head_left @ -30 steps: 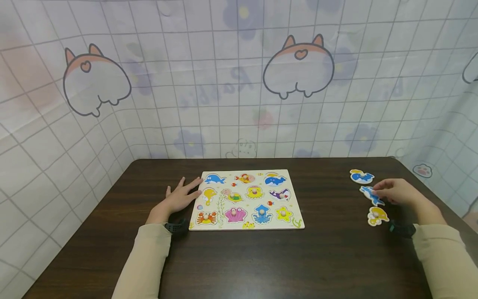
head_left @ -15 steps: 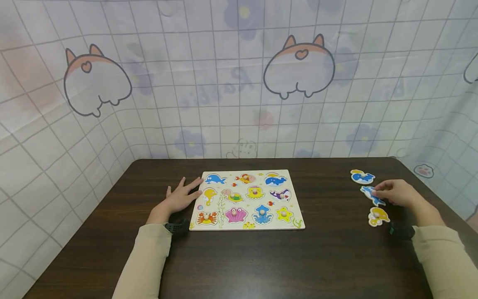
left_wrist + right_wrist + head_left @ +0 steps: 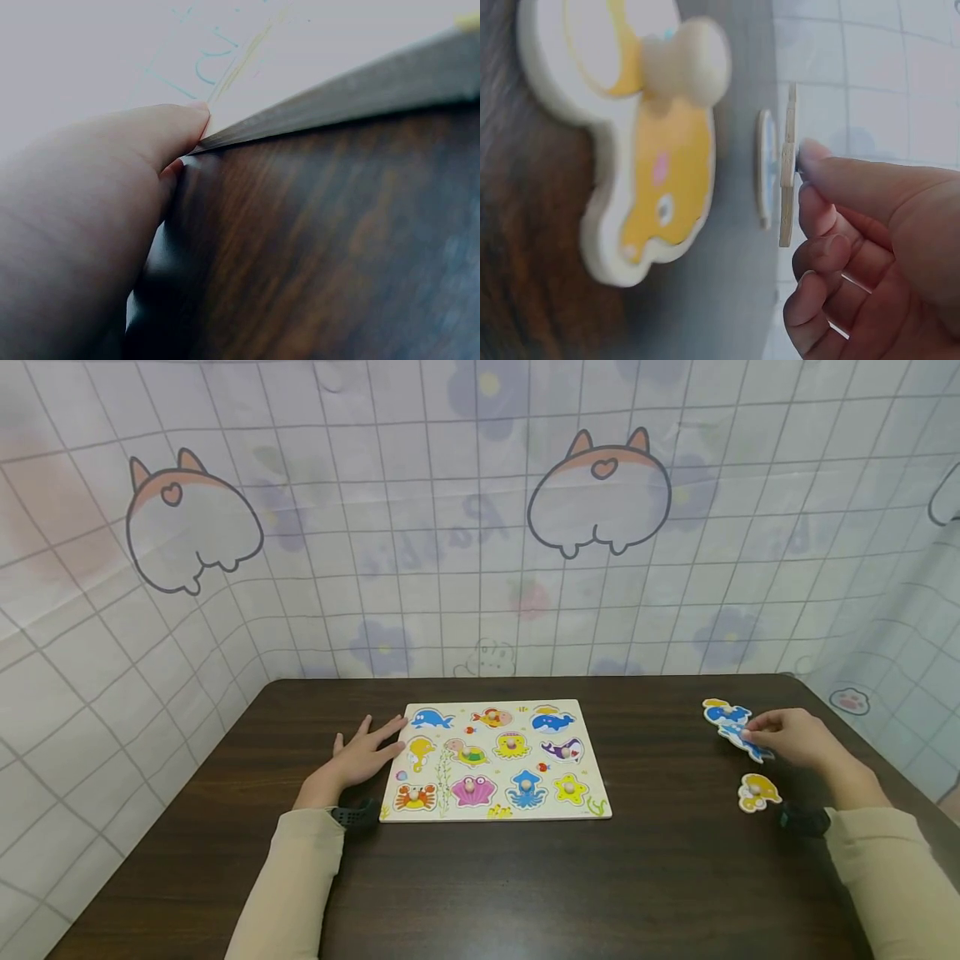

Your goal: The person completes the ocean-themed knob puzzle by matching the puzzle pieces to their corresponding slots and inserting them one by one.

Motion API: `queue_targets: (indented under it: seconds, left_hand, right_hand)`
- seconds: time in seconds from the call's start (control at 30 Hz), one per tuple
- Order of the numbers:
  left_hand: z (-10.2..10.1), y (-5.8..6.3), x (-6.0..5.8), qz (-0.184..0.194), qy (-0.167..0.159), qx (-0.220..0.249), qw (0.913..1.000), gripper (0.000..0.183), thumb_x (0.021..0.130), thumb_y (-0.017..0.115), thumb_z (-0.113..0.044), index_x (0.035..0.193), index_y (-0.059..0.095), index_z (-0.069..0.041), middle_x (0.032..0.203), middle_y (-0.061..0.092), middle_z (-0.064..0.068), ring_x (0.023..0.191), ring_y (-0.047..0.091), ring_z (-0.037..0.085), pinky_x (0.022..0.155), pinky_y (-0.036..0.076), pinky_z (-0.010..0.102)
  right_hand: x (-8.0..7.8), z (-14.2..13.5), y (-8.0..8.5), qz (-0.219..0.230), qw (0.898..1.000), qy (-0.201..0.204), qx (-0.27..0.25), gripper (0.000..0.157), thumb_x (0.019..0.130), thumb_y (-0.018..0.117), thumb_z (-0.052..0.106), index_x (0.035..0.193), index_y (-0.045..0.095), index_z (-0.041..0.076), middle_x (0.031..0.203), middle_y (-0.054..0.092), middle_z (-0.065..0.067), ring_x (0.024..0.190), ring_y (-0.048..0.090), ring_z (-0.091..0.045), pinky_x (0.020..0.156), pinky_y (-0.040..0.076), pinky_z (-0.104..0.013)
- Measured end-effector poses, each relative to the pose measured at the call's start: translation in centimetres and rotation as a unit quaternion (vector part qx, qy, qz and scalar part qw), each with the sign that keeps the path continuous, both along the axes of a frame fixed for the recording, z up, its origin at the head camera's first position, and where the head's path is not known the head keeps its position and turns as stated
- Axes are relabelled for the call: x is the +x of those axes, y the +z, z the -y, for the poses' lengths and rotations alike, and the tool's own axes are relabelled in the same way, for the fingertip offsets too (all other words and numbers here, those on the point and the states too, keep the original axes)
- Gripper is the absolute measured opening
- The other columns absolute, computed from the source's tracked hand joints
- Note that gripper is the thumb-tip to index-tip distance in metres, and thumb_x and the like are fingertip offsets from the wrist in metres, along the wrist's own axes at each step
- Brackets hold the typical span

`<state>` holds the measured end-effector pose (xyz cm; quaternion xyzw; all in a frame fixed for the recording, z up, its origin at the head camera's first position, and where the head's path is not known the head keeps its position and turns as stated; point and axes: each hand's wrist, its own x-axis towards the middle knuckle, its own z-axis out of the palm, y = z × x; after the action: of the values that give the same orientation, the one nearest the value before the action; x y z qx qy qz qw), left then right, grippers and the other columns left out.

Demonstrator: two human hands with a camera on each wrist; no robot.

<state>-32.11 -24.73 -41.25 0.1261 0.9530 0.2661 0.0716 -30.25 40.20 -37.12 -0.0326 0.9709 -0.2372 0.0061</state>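
In the head view my left hand lies with spread fingers at the left edge of a peg puzzle board. The left wrist view shows the thumb against the board's edge. My right hand pinches a blue dolphin puzzle piece by its knob, which the fingertips hide. Raised off the table, this piece appears edge-on in the right wrist view and overlaps a blue whale piece in the head view. Nearer to me lies a yellow seahorse piece with a round knob.
Both hands work over a dark wooden table. Several sea-animal pictures fill the board, some bearing knobs, such as the pink shell and the blue squid. A patterned curtain hangs behind and at the sides.
The right hand has lifted the dolphin piece from the table, moving it slightly up and away from the seahorse piece. The left hand and the board have stayed still.
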Motion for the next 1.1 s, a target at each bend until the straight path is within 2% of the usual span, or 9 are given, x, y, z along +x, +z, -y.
queue_targets:
  seconds: [0.23, 0.47, 0.67, 0.93, 1.1]
  left_hand:
    - [0.0, -0.1, -0.1, -0.002, -0.004, 0.002, 1.0, 0.064, 0.109, 0.047, -0.043, 0.165, 0.027, -0.018, 0.169, 0.018, 0.013, 0.155, -0.006, 0.043, 0.111, -0.015, 0.074]
    - [0.0, 0.0, 0.0, -0.001, -0.002, 0.001, 1.0, 0.064, 0.11, 0.047, -0.043, 0.165, 0.027, -0.018, 0.169, 0.018, 0.014, 0.155, -0.006, 0.043, 0.111, -0.015, 0.074]
    - [-0.1, 0.0, 0.0, -0.002, 0.0, 0.005, 1.0, 0.063, 0.109, 0.047, -0.043, 0.164, 0.028, -0.018, 0.169, 0.019, 0.014, 0.154, -0.006, 0.044, 0.111, -0.015, 0.074]
    - [-0.2, 0.2, 0.1, -0.002, -0.001, 0.006, 1.0, 0.063, 0.11, 0.047, -0.042, 0.164, 0.028, -0.018, 0.169, 0.019, 0.012, 0.155, -0.006, 0.044, 0.11, -0.015, 0.074]
    - [-0.2, 0.1, 0.1, -0.003, 0.0, 0.006, 1.0, 0.063, 0.11, 0.047, -0.042, 0.164, 0.028, -0.018, 0.17, 0.019, 0.011, 0.155, -0.006, 0.043, 0.11, -0.015, 0.074]
  right_hand:
    - [0.3, 1.4, 1.4, -0.018, 1.0, 0.013, -0.01, 0.031, 0.101, 0.066, 0.018, 0.108, 0.067, -0.012, 0.09, 0.07, -0.017, 0.081, 0.058, -0.031, 0.066, 0.05, -0.039]
    - [0.4, 3.0, 2.8, -0.032, 0.999, 0.041, -0.004, 0.033, 0.102, 0.066, 0.021, 0.112, 0.067, -0.01, 0.089, 0.064, -0.012, 0.078, 0.054, -0.026, 0.063, 0.045, -0.035]
    - [0.5, 4.7, 3.6, -0.051, 0.997, 0.061, 0.012, 0.03, 0.1, 0.067, 0.021, 0.11, 0.069, -0.008, 0.09, 0.064, -0.012, 0.076, 0.052, -0.023, 0.062, 0.041, -0.035]
    - [0.6, 6.6, 4.3, -0.064, 0.994, 0.09, 0.009, 0.026, 0.099, 0.069, 0.02, 0.11, 0.071, -0.004, 0.089, 0.067, -0.006, 0.076, 0.052, -0.021, 0.063, 0.041, -0.035]
    - [0.5, 8.0, 4.3, -0.063, 0.993, 0.101, -0.006, 0.025, 0.099, 0.07, 0.019, 0.109, 0.071, -0.004, 0.086, 0.064, -0.004, 0.075, 0.05, -0.02, 0.062, 0.039, -0.035]
